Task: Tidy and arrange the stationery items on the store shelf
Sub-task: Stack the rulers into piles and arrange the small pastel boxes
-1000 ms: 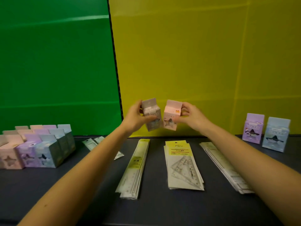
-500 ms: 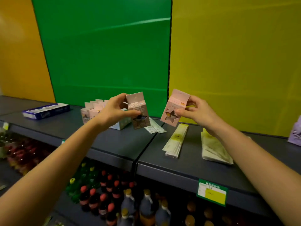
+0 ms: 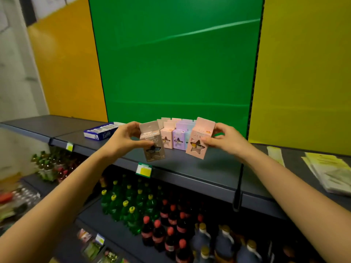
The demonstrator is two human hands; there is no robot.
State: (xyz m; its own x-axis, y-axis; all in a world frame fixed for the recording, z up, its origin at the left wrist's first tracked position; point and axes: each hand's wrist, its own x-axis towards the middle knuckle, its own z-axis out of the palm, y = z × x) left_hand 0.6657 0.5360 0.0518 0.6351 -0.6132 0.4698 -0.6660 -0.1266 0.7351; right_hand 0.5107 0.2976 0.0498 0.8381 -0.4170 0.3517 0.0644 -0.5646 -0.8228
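The left hand grips a grey box and the right hand a pink box, above the shelf at seven and five o'clock of the standing row of boxes; next they likely need setting upright alongside it.

Even indoor light; pale glare streak on green panel; left edge motion-blurred; wide-angle bending at edges.
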